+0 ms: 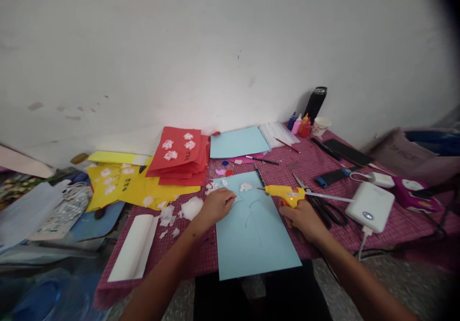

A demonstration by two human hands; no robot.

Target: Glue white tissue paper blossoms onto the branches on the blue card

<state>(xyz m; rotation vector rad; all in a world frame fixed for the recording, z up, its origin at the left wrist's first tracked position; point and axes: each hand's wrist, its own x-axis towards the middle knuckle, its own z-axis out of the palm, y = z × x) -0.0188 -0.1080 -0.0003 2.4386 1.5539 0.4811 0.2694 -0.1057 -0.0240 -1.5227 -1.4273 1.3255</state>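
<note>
My right hand (302, 216) grips a yellow hot glue gun (285, 192). Its nozzle points left over a light blue sheet of paper (258, 244), and a glue stick (328, 197) juts from its back. Thin drawn lines run across the blue sheet. Near the nozzle tip sits a white crumpled paper flower (246, 187) on the sheet. My left hand (217, 204) is at the sheet's left edge with fingers pinched together; what they hold, if anything, is too small to tell. White paper scraps (192, 208) lie left of that hand.
Red cards (176, 153) and yellow sheets (132, 184) with paper flowers lie at the left. Black-handled scissors (323, 206), a white power bank (371, 207) and cables are at the right. Small paint bottles (300, 124), a paper cup (321, 126) and a black thermos (316, 101) stand behind.
</note>
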